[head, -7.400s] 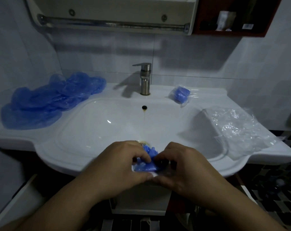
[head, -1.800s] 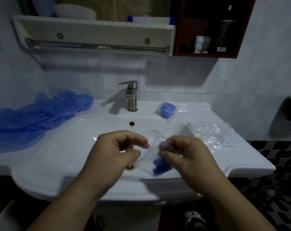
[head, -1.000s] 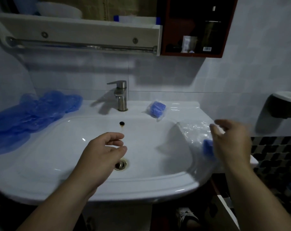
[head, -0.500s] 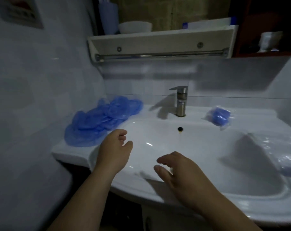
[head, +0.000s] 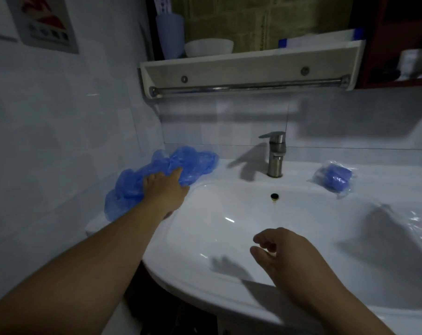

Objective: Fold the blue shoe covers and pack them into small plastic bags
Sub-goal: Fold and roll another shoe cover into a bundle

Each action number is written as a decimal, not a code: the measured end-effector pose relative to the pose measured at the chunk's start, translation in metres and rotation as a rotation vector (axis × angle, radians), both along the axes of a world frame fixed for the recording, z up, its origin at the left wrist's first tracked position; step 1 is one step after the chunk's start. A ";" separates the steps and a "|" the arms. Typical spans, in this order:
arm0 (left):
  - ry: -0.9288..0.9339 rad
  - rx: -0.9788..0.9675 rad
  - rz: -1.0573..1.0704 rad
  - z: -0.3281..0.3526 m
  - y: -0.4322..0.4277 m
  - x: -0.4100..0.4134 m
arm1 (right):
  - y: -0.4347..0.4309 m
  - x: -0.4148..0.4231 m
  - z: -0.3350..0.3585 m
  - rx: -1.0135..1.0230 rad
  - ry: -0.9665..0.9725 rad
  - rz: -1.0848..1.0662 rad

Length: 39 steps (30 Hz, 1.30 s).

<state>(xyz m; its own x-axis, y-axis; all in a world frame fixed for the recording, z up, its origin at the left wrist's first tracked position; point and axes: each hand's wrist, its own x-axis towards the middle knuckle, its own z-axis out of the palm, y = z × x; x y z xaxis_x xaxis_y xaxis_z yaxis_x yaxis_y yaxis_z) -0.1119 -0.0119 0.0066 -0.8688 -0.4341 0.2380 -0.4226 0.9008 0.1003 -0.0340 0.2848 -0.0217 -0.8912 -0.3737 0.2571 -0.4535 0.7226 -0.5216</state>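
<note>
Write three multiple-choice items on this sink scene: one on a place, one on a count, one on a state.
1. The pile of loose shoe covers lies:
A) on the shelf
B) on the sink ledge left of the tap
C) in the red cabinet

2. Packed bags on that ledge right of the tap:
A) one
B) two
C) three

3. The right hand:
A) grips a bag
B) turns the tap
C) holds nothing

Key:
1 B, the blue heap sits at the ledge's left end.
2 A, a single bag with folded blue covers lies there.
3 C, its fingers hang loosely curled above the basin, empty.
</note>
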 end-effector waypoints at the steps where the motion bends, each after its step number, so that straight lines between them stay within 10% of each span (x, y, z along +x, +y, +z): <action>1: -0.064 0.003 0.024 0.000 -0.002 -0.006 | 0.001 0.000 0.000 0.003 -0.005 -0.005; 8: 0.196 0.433 0.114 0.003 -0.029 -0.052 | 0.012 0.002 0.002 -0.026 -0.020 -0.017; 11: 0.303 0.158 0.062 0.027 -0.013 -0.031 | 0.015 0.004 0.006 -0.042 -0.036 -0.030; 20: 0.836 0.622 -0.572 0.046 0.098 0.054 | 0.037 0.001 0.026 -0.583 -0.228 -0.109; 29: 0.615 1.242 -0.754 0.013 0.143 0.105 | 0.064 -0.003 0.028 -0.498 0.011 -0.049; 39: 0.676 1.536 -0.677 0.011 0.139 0.110 | 0.056 0.000 0.024 -0.424 -0.138 0.052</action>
<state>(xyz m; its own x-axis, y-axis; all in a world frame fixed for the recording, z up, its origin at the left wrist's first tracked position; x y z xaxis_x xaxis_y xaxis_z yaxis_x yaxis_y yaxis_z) -0.0016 0.1275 0.0181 -0.9036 -0.2349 0.3583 0.4011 -0.1700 0.9001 -0.0336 0.3407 0.0028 -0.9107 -0.3066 0.2769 -0.3889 0.4102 -0.8249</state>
